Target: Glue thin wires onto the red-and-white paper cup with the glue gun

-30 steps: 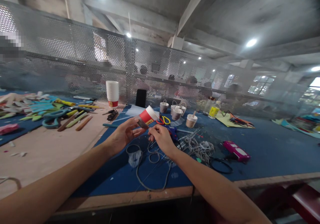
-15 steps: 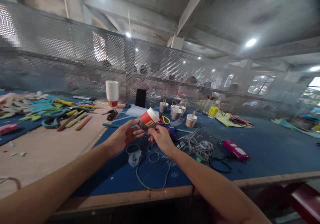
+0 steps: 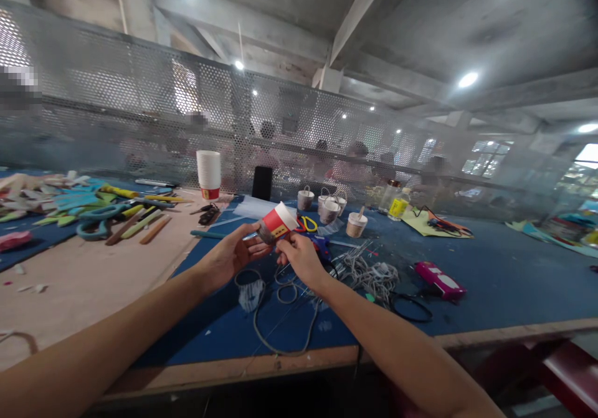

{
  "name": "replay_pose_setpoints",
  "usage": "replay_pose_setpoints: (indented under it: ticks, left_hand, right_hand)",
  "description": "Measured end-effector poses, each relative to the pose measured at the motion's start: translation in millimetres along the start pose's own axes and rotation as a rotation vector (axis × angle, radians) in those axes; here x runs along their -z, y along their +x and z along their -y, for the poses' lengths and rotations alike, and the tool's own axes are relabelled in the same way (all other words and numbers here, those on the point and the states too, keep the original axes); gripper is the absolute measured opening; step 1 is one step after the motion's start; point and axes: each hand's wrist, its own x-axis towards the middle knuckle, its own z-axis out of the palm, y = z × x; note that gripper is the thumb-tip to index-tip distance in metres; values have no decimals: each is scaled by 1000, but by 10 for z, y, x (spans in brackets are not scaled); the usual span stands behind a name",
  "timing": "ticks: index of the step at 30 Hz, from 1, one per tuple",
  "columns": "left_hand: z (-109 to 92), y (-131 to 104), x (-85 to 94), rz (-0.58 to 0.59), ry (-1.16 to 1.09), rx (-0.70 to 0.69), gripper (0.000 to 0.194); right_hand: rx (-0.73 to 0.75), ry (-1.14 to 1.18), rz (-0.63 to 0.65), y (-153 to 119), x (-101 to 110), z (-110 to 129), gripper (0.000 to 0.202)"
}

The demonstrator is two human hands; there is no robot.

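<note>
My left hand (image 3: 237, 248) holds a red and white paper cup (image 3: 280, 220) tilted on its side, its white rim up to the right. Grey cord is wound round the cup's lower part, next to my left fingers. My right hand (image 3: 299, 253) is closed just below the cup, thumb and fingers pinching the grey cord (image 3: 286, 293), though the pinch itself is partly hidden. From there the cord runs in loose loops over the blue table top. Yellow-handled scissors (image 3: 308, 223) and a blue tool (image 3: 322, 247) lie right behind my right hand.
Small cord-wrapped cups with handles (image 3: 329, 209) stand at the back, near a cup with a stick (image 3: 356, 225). A cord tangle (image 3: 374, 275) and a magenta device (image 3: 439, 281) lie right. Left are stacked cups (image 3: 208, 172), large scissors (image 3: 98, 218) and a phone (image 3: 262, 182).
The cup has tipped very slightly in my left hand. Both hands stay in nearly the same place, and the view has shifted a touch.
</note>
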Motion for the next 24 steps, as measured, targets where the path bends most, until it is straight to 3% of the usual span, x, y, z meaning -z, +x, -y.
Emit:
replay_pose_setpoints:
  ticks: [24]
  left_hand:
    - [-22,-19,-34,11,-9,-12,17]
  right_hand:
    - [47,30,9,32,7,-21,20]
